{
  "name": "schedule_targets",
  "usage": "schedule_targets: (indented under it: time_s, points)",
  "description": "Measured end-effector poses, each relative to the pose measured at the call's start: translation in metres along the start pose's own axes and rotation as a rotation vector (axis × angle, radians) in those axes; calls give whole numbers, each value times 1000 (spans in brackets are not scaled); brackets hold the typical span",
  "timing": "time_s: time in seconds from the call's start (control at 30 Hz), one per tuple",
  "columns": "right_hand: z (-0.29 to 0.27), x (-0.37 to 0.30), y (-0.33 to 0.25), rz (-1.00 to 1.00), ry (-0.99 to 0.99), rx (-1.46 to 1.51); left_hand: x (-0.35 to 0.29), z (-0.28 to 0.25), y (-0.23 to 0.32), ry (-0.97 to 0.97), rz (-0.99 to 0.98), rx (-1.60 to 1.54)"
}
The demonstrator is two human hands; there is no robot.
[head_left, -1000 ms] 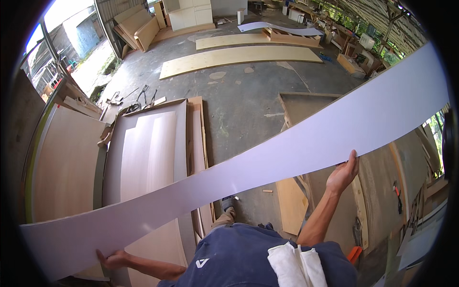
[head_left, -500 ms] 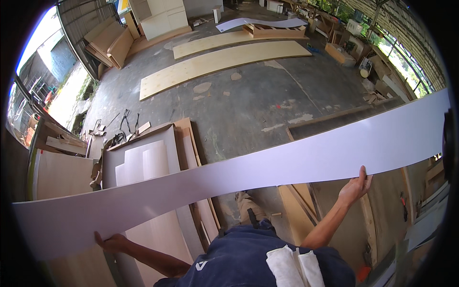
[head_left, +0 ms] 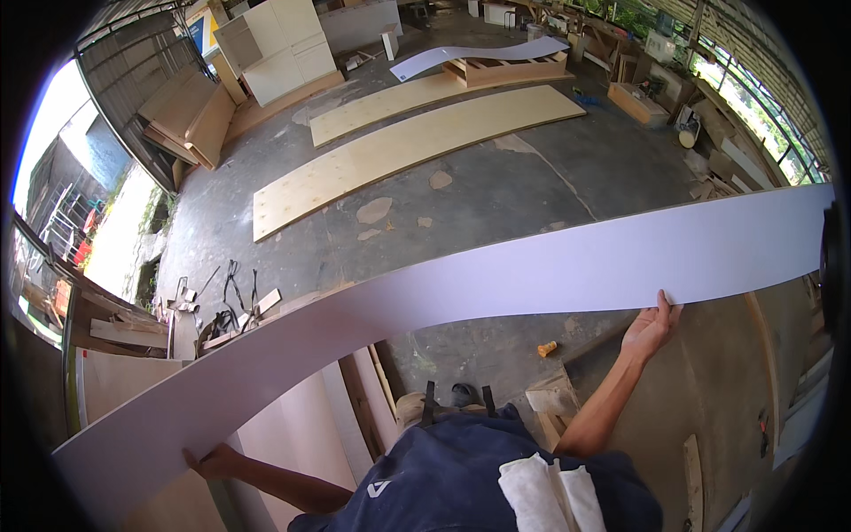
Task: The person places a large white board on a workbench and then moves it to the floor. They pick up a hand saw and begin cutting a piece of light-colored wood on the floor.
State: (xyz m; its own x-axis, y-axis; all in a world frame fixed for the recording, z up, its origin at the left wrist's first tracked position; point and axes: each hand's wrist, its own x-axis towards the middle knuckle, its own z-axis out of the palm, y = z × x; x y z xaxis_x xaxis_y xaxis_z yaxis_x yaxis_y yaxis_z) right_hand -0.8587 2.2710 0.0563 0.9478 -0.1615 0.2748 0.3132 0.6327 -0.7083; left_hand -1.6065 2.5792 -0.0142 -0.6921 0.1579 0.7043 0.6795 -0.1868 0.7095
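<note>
A long, smooth white panel (head_left: 532, 270) stretches across in front of the person in the dark blue shirt (head_left: 443, 474), held up above the grey concrete floor (head_left: 496, 191). The left hand (head_left: 215, 463) grasps its lower edge toward the left end; the right hand (head_left: 651, 330) grips that edge farther right. Beyond, a long pale-yellow wooden board (head_left: 417, 160) lies flat.

On the grey concrete floor (head_left: 496, 195), a long plywood board (head_left: 412, 152) lies in front of a second plywood board (head_left: 381, 109), with a wooden frame (head_left: 514, 71) at the latter's right end. Toward the floor's far left corner stand a white cabinet (head_left: 279, 58) and brown panels (head_left: 188, 115); a wood offcut (head_left: 267, 303) lies nearer its left edge.
</note>
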Motion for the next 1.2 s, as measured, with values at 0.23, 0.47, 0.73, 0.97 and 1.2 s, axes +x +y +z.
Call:
schedule_targets:
  time_s: [0.23,0.47,0.73,0.97,1.2]
  points:
    - [67,44,150,267,-64,64,-35,109,22,62,173,340]
    - [158,124,313,372,-2,4,-122,288,121,14,30,497]
    - [253,239,478,493,146,-111,-208,551,203,-116,158,349]
    - [290,318,614,574,169,-229,-271,722,283,-185,119,61]
    - [357,407,781,729,186,-305,-333,836,329,-127,225,207]
